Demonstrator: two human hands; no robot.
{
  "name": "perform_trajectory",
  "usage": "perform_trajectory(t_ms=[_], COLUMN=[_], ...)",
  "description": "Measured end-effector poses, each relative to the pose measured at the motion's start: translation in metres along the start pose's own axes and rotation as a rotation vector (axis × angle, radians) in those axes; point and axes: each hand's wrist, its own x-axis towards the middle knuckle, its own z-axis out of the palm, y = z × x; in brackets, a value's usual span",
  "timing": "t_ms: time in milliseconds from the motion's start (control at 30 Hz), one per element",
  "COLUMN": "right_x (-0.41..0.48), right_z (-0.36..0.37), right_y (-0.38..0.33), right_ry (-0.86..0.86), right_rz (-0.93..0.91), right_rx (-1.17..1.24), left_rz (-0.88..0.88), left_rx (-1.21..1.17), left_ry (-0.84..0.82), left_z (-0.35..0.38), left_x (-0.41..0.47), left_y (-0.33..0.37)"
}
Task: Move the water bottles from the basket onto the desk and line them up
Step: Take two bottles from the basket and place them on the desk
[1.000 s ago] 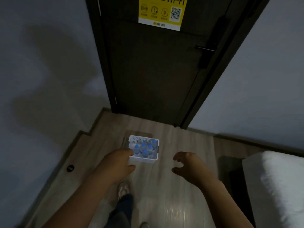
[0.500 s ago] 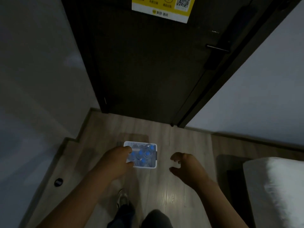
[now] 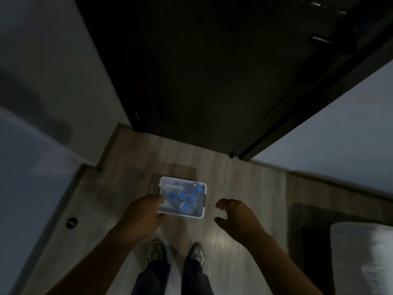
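Observation:
A small white plastic basket (image 3: 203, 206) stands on the wooden floor in front of a dark door. Inside it stand several water bottles (image 3: 182, 196) with blue caps, seen from above. My left hand (image 3: 142, 216) reaches down over the basket's left rim, its fingertips at the edge; whether it grips the rim is hidden. My right hand (image 3: 236, 217) hovers just right of the basket, fingers loosely curled and holding nothing. No desk is in view.
The dark door (image 3: 202, 71) with its handle (image 3: 320, 38) fills the top. Grey walls close in left and right. A white bed corner (image 3: 361, 258) lies at the lower right. My two shoes (image 3: 196, 253) stand just behind the basket. A round floor stop (image 3: 71, 222) sits left.
The view has tipped downward and come closer to the door and basket. Both hands stay beside the basket, and my feet now stand together below it.

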Motion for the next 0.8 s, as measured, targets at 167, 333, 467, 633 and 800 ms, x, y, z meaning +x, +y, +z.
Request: perform_trajectory(t_ms=[167,333,467,633,800], right_x=[0.064,0.134,0.189,0.254,0.319], right_z=[0.034,0.084,0.129,0.187,0.248], right_y=[0.03,0.058,0.081,0.111,0.148], right_ry=[-0.033,-0.038,-0.026,0.007,0.098], right_rz=[-0.007,-0.001,0.015,0.015,0.023], right_rx=[-0.011,-0.008,0.005,0.018,0.069], left_rz=[0.154,0.17,-0.079,-0.034,-0.107], left_rx=[0.003,0.009,-0.203,-0.116,-0.028], left_ry=[0.094,0.061,-0.015,-0.017,-0.076], left_z=[0.043,0.112,0.15,0.217,0.286], left_x=[0.047,0.099,0.143,0.196,0.256], left_y=[-0.024,-0.062,-0.076,-0.109,-0.145])
